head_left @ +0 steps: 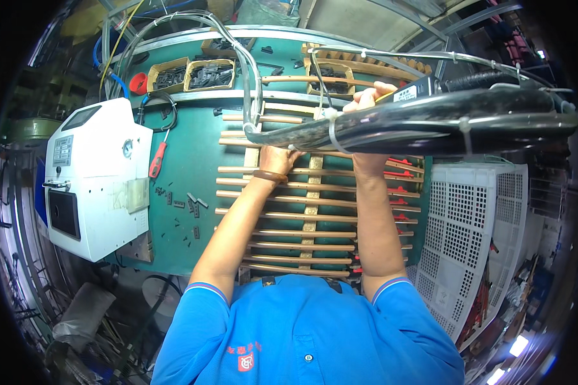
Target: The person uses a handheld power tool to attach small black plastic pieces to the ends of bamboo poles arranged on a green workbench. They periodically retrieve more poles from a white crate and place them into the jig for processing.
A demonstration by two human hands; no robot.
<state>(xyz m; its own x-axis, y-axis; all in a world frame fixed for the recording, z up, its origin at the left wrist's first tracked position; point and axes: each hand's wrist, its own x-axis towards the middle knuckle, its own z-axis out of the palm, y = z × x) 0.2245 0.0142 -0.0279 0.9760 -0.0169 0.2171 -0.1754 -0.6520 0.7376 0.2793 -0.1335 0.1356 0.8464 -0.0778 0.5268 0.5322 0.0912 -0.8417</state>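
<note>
- Brown rods (282, 245): rows across the frame's centre
- Left hand (276, 160): over the rods; cannot tell whether its partly hidden fingers grip
- Right hand (368, 99): upper centre, fingers clasping a corded black power tool (424, 88)

Workshop: green bench (189, 144), screwdriver (157, 160), boxed blk parts (210, 75), white machine (99, 160) & prob. equip. (35, 131) in dim bkgd.

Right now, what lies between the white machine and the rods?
Head view: black cable, red-handled screwdriver and small loose parts on the green tabletop.
</note>
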